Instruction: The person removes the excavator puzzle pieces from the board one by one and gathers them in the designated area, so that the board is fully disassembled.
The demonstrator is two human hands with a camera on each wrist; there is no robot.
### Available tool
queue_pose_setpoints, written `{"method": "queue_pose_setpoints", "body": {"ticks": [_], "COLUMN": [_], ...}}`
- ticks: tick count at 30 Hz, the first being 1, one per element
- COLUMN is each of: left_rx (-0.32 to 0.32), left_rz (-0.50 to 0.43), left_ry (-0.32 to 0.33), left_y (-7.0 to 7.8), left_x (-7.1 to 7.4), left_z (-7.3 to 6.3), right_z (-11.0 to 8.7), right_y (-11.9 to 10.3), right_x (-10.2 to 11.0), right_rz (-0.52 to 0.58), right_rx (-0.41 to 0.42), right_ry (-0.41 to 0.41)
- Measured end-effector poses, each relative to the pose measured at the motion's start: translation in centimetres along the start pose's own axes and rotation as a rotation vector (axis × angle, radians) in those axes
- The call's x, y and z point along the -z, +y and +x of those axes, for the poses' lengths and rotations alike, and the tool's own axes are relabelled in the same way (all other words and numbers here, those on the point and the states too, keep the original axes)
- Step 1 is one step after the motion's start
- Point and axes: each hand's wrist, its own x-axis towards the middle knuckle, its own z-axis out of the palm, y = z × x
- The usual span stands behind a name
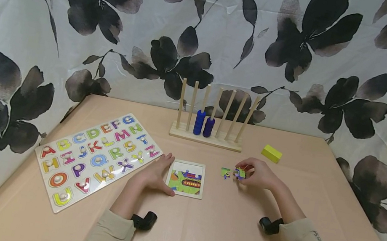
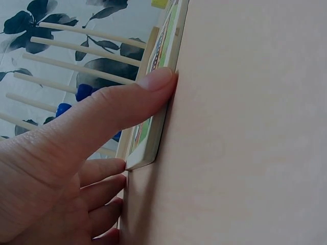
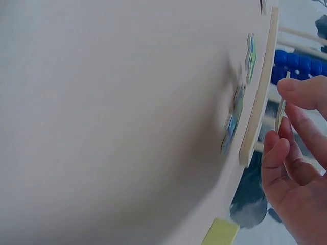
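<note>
A small white-framed jigsaw puzzle [image 1: 186, 183] with a colourful picture lies on the table. My left hand [image 1: 153, 174] steadies its near left corner, the thumb along the front edge and the fingers extended by the left side. Between thumb and fingertips, my right hand [image 1: 259, 175] pinches a thin puzzle piece [image 3: 281, 109], seen edge-on in the right wrist view and raised above the table. Below that hand lies another puzzle piece [image 3: 234, 120]. A green and purple puzzle piece [image 1: 225, 173] rests a little farther left, between the frame and the right hand.
A wooden peg stand [image 1: 206, 138] with blue beads [image 1: 199, 122] and dark purple beads [image 1: 208, 127] stands at the back. On the left lies an alphabet board [image 1: 94, 159] with knobbed letters. A yellow block [image 1: 271, 153] sits back right. Floral cloth [image 1: 230, 37] hangs behind the table.
</note>
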Motion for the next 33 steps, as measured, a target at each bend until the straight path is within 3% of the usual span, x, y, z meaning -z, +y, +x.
{"method": "queue_pose_setpoints", "body": {"ticks": [9,15,33], "left_rx": [-0.003,-0.006,0.004], "left_rz": [-0.011,-0.009,-0.021], "left_ry": [-0.004,-0.001,0.0], "left_y": [0.0,0.0,0.1], "left_x": [0.0,-0.1,0.0], "left_z": [0.0,0.0,0.0], "right_z": [-1.9,-2.7,-2.3], "right_y": [1.8,2.7,4.4], "right_x": [1.4,1.8,1.7], "right_rz": [-0.039,-0.035,-0.033], "right_rx": [-0.005,-0.07,-0.136], "right_ry": [0.035,0.035,0.002]}}
